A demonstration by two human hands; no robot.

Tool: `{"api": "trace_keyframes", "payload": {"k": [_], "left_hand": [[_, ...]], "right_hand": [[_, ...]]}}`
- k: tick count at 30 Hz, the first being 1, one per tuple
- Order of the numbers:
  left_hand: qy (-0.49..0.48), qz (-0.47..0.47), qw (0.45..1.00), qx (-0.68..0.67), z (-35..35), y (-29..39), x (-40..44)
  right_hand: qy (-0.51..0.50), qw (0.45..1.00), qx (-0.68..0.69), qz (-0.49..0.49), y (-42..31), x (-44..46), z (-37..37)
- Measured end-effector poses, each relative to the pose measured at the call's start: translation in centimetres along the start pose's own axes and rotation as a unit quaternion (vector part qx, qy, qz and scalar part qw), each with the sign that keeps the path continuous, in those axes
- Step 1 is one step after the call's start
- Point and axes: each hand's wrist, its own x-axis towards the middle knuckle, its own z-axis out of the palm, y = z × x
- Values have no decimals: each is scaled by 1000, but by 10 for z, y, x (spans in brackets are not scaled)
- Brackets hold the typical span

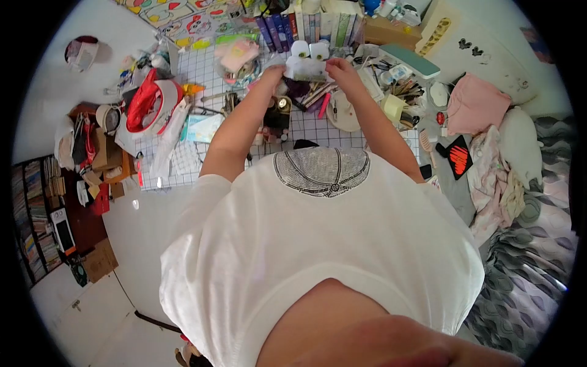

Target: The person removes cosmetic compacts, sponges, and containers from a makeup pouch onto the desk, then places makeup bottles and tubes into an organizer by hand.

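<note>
At the far side of the desk, my two hands are at either end of a white plush item (306, 68) with two round raised eyes on top; its exact kind I cannot make out. My left hand (273, 74) is closed at its left edge. At the right edge, my right hand (340, 69) pinches it between thumb and fingers. Just below lie a dark purple cloth (297, 87) and a pink pen-like stick (324, 105). A round white plate or lid (343, 112) sits under my right forearm.
A row of books (306, 29) stands behind the plush item. On the left are a red and white bag (153, 103) and a blue packet (202, 127). Makeup brushes (408, 93) and a pink cushion (477, 104) are at the right.
</note>
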Motion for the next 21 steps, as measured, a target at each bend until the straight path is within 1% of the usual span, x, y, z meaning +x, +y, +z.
{"api": "trace_keyframes", "payload": {"k": [1,2,3,5,6,7,8,9,12,15,16,19,20,21], "left_hand": [[-15,5,1000,-5,-2,9,-19],[-29,10,999,-10,-6,20,-42],[-44,16,999,-14,-10,25,-59],[-40,57,997,-37,-23,20,-73],[-44,71,996,-36,-31,15,-78],[-49,86,995,-34,-38,15,-84],[-29,87,995,-28,-42,14,-93],[-30,100,994,-29,-46,11,-97],[-28,128,990,-45,-57,5,-116],[-102,151,983,6,-75,-9,-123],[-99,164,981,27,-78,-18,-120],[-71,111,990,45,-78,-29,-130],[-78,108,990,53,-78,-31,-136],[-94,104,988,60,-77,-33,-138]], "right_hand": [[0,1000,-19,-1,1,-3,4],[-14,1000,1,-7,9,-2,8],[-19,1000,-6,0,12,-3,13],[-30,999,-22,17,20,-8,24],[-45,998,29,27,28,-10,31],[-49,998,32,30,39,-12,38],[-51,998,34,31,50,-13,45],[-52,998,35,31,55,-14,50],[-57,996,-25,58,70,-26,64],[-101,991,-47,71,80,-39,79],[-109,988,-100,55,76,-45,82],[-82,990,-99,63,94,-52,99],[-87,985,-125,77,98,-52,101],[-89,985,-117,95,102,-54,104]]}}
